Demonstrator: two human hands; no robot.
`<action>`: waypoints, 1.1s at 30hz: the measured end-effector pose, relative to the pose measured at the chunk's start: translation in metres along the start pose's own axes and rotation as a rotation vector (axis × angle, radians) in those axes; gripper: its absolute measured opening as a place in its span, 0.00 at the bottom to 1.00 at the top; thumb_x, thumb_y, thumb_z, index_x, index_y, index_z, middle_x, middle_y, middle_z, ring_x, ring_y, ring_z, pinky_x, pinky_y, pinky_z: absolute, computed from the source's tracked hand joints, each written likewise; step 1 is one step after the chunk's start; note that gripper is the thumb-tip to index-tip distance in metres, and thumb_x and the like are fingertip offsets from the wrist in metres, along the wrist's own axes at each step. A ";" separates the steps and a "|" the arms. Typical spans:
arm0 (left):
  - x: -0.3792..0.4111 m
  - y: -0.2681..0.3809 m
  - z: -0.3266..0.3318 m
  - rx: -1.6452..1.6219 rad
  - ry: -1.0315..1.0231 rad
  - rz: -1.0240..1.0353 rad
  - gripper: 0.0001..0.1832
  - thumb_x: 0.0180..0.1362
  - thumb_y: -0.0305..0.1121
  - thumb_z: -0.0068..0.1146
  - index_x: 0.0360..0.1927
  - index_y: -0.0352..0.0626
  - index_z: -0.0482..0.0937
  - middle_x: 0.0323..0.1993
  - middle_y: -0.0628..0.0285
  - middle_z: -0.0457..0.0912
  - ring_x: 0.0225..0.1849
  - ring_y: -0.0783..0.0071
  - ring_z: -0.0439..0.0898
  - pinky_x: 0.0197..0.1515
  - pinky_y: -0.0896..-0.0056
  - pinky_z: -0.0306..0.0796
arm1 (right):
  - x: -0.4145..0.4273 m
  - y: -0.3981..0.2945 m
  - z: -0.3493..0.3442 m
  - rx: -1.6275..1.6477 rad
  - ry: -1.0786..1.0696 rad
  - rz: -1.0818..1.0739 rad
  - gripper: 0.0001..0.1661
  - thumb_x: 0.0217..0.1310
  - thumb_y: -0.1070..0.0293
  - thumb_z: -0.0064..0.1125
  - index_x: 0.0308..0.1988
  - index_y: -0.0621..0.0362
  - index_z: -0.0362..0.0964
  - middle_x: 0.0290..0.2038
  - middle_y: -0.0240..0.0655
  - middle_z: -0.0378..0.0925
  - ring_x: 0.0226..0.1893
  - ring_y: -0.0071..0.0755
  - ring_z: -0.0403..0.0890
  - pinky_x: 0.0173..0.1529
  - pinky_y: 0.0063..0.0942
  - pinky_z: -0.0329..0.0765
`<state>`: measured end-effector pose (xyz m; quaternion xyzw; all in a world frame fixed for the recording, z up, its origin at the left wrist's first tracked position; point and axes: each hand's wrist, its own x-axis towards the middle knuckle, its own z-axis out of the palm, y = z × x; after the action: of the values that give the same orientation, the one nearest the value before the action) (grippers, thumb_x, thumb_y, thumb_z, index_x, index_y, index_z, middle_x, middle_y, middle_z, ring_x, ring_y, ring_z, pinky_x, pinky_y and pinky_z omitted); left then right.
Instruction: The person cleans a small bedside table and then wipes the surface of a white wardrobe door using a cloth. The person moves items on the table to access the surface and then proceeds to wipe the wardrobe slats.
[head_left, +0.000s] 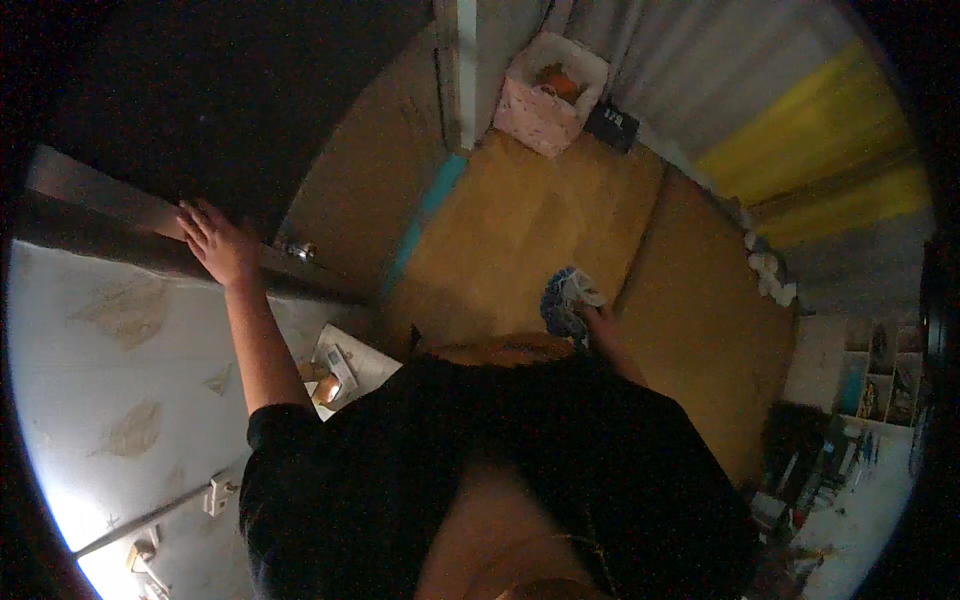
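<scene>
My left hand (219, 246) is raised at the left, its fingers spread against the pale edge of a door frame (112, 189). Nothing is held in it. Low in front of my body, my right hand (600, 321) grips a crumpled blue and white bundle (564, 296). Whether the bundle is cloth or plastic is too blurred to tell. Below the bundle lies a tan floor (510, 232). Beyond the door frame a dark opening (202, 97) shows no detail.
A pink bin (536, 120) with something orange inside stands by the far wall, beside a dark box (613, 126) bearing writing. Grey and yellow curtains (810, 120) hang at the right. A cluttered desk (847, 480) stands lower right. On the left wall is a switch (217, 495).
</scene>
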<state>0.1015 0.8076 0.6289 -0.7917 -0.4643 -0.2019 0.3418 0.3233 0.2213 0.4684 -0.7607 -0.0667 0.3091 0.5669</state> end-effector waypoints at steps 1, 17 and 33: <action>0.004 -0.001 0.005 0.044 -0.048 -0.011 0.47 0.54 0.52 0.59 0.72 0.37 0.57 0.76 0.51 0.51 0.75 0.50 0.52 0.71 0.51 0.55 | -0.002 0.012 0.000 -0.003 0.014 0.033 0.33 0.62 0.56 0.61 0.60 0.64 0.67 0.58 0.45 0.72 0.56 0.42 0.75 0.57 0.37 0.72; 0.064 -0.042 0.156 -0.354 0.576 0.089 0.43 0.66 0.60 0.42 0.69 0.29 0.57 0.70 0.41 0.59 0.72 0.46 0.56 0.73 0.56 0.52 | -0.014 -0.004 0.046 -0.018 0.082 0.307 0.28 0.64 0.58 0.58 0.59 0.62 0.68 0.52 0.40 0.78 0.48 0.35 0.79 0.53 0.32 0.75; -0.174 0.167 -0.045 -1.562 -0.690 0.407 0.39 0.68 0.58 0.40 0.69 0.32 0.59 0.66 0.45 0.65 0.68 0.51 0.62 0.70 0.59 0.56 | -0.052 0.045 0.005 0.270 0.351 -0.006 0.36 0.70 0.48 0.46 0.67 0.59 0.56 0.60 0.41 0.68 0.57 0.43 0.71 0.61 0.40 0.68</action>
<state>0.1621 0.6152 0.4896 -0.8837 -0.1204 -0.1466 -0.4279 0.2680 0.1862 0.4471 -0.7198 0.0726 0.1765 0.6675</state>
